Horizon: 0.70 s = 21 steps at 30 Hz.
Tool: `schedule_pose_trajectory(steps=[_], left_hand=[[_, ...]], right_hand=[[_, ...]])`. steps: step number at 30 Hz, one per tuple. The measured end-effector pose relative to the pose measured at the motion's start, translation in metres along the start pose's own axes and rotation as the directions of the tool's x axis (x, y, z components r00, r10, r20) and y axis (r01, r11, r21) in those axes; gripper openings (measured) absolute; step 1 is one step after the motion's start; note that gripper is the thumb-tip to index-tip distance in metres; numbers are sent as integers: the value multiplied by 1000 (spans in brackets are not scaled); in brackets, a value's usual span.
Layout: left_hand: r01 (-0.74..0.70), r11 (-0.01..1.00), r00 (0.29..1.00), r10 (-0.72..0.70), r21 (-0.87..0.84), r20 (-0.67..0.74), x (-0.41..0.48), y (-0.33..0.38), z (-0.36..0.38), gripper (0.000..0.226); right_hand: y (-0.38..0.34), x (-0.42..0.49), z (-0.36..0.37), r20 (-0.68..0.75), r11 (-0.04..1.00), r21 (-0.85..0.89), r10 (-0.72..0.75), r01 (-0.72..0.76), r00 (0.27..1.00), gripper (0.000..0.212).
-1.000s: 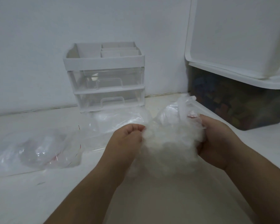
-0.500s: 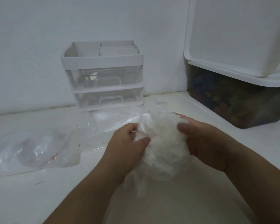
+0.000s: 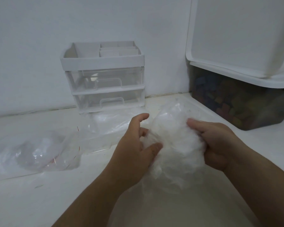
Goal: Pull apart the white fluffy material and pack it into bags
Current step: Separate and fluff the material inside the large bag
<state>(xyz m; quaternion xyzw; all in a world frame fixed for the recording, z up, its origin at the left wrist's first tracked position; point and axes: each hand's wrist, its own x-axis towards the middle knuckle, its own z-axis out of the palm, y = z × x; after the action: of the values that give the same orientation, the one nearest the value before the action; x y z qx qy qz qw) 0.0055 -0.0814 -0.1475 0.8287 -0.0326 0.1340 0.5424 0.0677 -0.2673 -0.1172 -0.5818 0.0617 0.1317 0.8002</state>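
The white fluffy material (image 3: pixel 175 145) sits between both hands, above the table (image 3: pixel 39 202). The right hand (image 3: pixel 220 141) grips its side with curled fingers. The left hand (image 3: pixel 134 149) holds looser, thumb and lower fingers pinching the edge. Draw the hands apart slowly and tease off small tufts. The clump's long axis runs near to far, with its far end at the clear bag (image 3: pixel 179 110) — possibly already inside.

Light: dim, flat, cool grey-blue; source perhaps overhead, out of view
Shadows: soft-edged; deepest beneath the large white plastic container (image 3: pixel 236 38) at right
Glare: faint sheen on the crumpled clear plastic bag (image 3: pixel 34 153)
Focus: soft throughout; white fluffy material (image 3: pixel 175 141) washed out, little texture
Edges: wide-angle bowing along the container's side
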Motion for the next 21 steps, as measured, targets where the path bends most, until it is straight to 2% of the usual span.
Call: schedule_pose_trajectory(steps=[3,5,6,9,11,14,17,21], left_hand=[[-113,982,985,131,155,-112,-1,0,4,70],[-192,961,965,222,199,-141,-3,6,7,49],[-194,965,969,217,179,-120,-4,8,8,44],[-38,999,999,38,2,29,-8,12,13,69],[42,989,996,-30,-139,88,-9,12,16,76],[92,946,993,-65,-309,96,-7,13,15,66],[104,909,990,-57,-404,126,-6,13,14,62],[126,891,989,-80,-436,123,-5,11,13,68]], right_hand=[[-1,4,-4,-61,986,-130,-113,104,992,20],[-4,5,-7,-83,975,-152,-176,162,981,24],[-7,3,-7,-51,978,-121,-179,172,983,29],[-14,-6,-5,219,992,-38,-106,117,970,50],[-14,-9,-5,322,990,-74,-90,120,942,58],[-9,-9,-6,377,915,-284,-170,288,911,57],[-7,-9,-6,428,856,-384,-168,347,888,64],[-7,-10,-8,436,814,-433,-187,388,880,94]])
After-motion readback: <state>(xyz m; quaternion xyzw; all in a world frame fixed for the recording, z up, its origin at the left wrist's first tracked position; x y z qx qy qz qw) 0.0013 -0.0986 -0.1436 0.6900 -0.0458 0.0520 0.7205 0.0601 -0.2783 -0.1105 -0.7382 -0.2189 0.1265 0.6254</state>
